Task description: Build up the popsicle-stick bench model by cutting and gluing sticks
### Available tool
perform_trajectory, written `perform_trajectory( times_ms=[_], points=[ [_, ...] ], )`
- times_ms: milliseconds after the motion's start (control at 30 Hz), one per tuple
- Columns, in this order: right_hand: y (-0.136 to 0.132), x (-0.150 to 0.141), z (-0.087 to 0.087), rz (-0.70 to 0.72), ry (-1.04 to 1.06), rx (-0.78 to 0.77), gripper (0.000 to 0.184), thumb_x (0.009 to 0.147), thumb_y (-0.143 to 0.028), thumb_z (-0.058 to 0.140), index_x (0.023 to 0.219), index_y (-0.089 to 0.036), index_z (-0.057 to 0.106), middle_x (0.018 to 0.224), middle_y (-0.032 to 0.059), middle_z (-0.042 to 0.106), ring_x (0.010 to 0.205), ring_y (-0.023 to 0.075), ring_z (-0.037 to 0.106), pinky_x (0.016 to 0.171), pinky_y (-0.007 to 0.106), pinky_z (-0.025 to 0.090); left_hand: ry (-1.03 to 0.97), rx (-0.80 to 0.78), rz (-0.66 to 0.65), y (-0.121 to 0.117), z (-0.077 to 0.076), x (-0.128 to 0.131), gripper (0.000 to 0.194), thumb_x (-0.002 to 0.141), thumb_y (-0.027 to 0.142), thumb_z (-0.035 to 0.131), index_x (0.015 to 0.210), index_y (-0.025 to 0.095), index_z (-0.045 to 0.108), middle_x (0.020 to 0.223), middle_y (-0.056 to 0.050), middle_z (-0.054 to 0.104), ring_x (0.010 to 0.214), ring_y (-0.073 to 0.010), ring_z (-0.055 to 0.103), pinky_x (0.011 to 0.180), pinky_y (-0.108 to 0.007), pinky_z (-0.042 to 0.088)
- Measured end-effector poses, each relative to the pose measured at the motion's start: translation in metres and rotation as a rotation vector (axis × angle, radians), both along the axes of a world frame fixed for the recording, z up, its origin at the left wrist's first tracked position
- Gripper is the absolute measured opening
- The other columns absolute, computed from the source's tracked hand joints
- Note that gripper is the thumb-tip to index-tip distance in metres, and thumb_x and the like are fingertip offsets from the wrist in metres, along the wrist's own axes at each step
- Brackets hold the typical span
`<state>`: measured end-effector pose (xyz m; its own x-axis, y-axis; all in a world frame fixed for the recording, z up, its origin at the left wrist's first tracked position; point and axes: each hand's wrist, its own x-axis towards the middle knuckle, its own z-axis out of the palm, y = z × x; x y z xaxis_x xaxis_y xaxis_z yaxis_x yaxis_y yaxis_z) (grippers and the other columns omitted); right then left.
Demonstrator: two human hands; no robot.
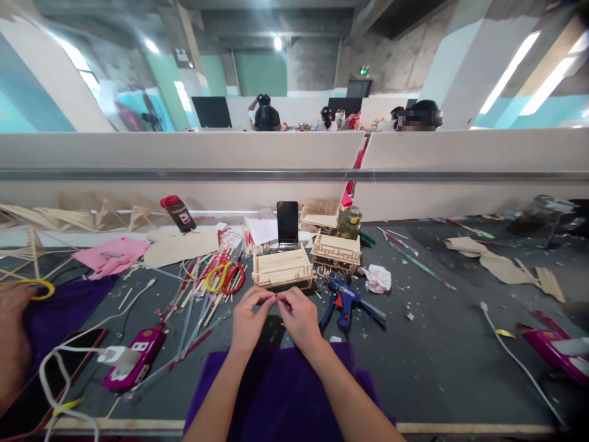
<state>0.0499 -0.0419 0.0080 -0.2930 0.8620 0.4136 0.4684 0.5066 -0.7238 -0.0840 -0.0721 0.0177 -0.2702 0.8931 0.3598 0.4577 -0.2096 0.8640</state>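
Observation:
My left hand [251, 316] and my right hand [297, 313] meet fingertip to fingertip over the near side of the table. Both are closed in a pinch, and whatever lies between the fingers is too small to make out. Just beyond them stands a small wooden stick model [283, 268] with a railing. To its right are a second stick model [337, 248] and, farther back, a third one [321, 213]. A blue glue gun [346, 301] rests on the table right of my right hand. Under my forearms lies a purple cloth [285, 399].
Scissors with red and yellow handles [225, 278] lie among loose sticks at left. A phone [288, 222] stands upright behind the models. Crumpled tissue [378, 279] sits right of them. A magenta power strip [135, 359] carries a white cable. Another person's hand [16, 337] is at far left.

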Motion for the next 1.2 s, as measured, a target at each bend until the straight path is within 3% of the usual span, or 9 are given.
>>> perform_trajectory(
  times_ms=[100,200,300,433,533,700,900,1033,1200],
  points=[
    [-0.008,0.026,0.008,-0.023,-0.11,0.031,0.021,0.096,-0.026,0.046,0.091,-0.022,0.066,0.089,0.0036,0.068,0.08,0.0153,0.064,0.07,0.022,0.042,-0.319,-0.118,0.043,-0.009,-0.004,0.017,0.023,0.081,0.04,0.066,0.085,0.018,0.068,0.078,-0.002,0.068,0.066,-0.0153,0.061,0.065,-0.026,0.049],
    [-0.016,0.07,0.01,-0.191,-0.195,-0.019,0.03,0.098,-0.038,0.043,0.082,-0.022,0.062,0.072,0.0011,0.065,0.062,0.0144,0.06,0.061,0.023,0.039,-0.562,-0.202,0.013,-0.018,-0.011,0.033,0.028,0.079,0.044,0.067,0.086,0.017,0.065,0.08,-0.003,0.069,0.06,-0.013,0.061,0.057,-0.024,0.049],
    [-0.017,0.116,-0.001,-0.427,-0.24,-0.091,0.036,0.095,-0.048,0.043,0.073,-0.023,0.057,0.061,0.0004,0.06,0.054,0.016,0.057,0.053,0.025,0.037,-0.719,-0.205,0.041,-0.024,-0.019,0.046,0.03,0.076,0.044,0.071,0.087,0.016,0.064,0.081,-0.003,0.069,0.064,-0.0131,0.063,0.059,-0.024,0.052],
    [-0.011,0.15,-0.025,-0.479,-0.134,-0.27,0.035,0.087,-0.054,0.052,0.074,-0.022,0.059,0.07,0.0047,0.067,0.061,0.0203,0.064,0.054,0.028,0.045,-0.862,-0.266,0.025,-0.026,-0.025,0.056,0.034,0.069,0.039,0.078,0.091,0.015,0.067,0.08,-0.004,0.069,0.072,-0.0146,0.064,0.064,-0.025,0.055],
    [-0.005,0.152,-0.041,-0.405,0.056,-0.503,0.041,0.084,-0.059,0.052,0.081,-0.02,0.063,0.068,0.0055,0.069,0.054,0.0195,0.065,0.044,0.027,0.046,-0.924,-0.297,0.015,-0.028,-0.025,0.059,0.032,0.065,0.037,0.081,0.085,0.015,0.068,0.085,-0.005,0.069,0.072,-0.0138,0.063,0.06,-0.023,0.055],
    [0.005,0.143,-0.053,-0.358,0.258,-0.731,0.049,0.078,-0.063,0.057,0.08,-0.015,0.064,0.048,-0.0016,0.059,0.026,0.0091,0.043,0.028,0.02,0.031,-0.983,-0.284,0.029,-0.032,-0.021,0.061,0.031,0.061,0.034,0.085,0.078,0.015,0.068,0.071,0.001,0.062,0.061,-0.0089,0.057,0.055,-0.019,0.052],
    [0.005,0.136,-0.047,-0.367,0.618,-0.798,0.054,0.056,-0.06,0.079,0.076,-0.012,0.065,0.05,-0.002,0.059,0.038,0.0106,0.053,0.03,0.017,0.038,-1.172,-0.329,0.034,-0.031,-0.015,0.061,0.036,0.057,0.026,0.088,0.086,0.012,0.071,0.072,0.0,0.065,0.06,-0.0079,0.059,0.053,-0.017,0.053],
    [-0.001,0.135,-0.037,-0.342,0.813,-0.836,0.049,0.058,-0.052,0.083,0.08,-0.013,0.065,0.06,-0.001,0.064,0.047,0.0109,0.058,0.038,0.017,0.045,-1.339,-0.376,0.035,-0.025,-0.013,0.059,0.025,0.065,0.015,0.084,0.084,0.011,0.07,0.073,-0.002,0.067,0.056,-0.0076,0.06,0.049,-0.017,0.054],
    [-0.014,0.13,-0.018,-0.185,1.088,-0.809,0.042,0.064,-0.035,0.084,0.092,-0.019,0.058,0.084,0.0021,0.071,0.068,0.0164,0.066,0.051,0.023,0.052,-1.531,-0.417,0.093,-0.016,-0.008,0.058,0.005,0.084,0.006,0.065,0.082,0.01,0.066,0.069,-0.001,0.066,0.053,-0.0074,0.062,0.048,-0.018,0.055]
  ],
)
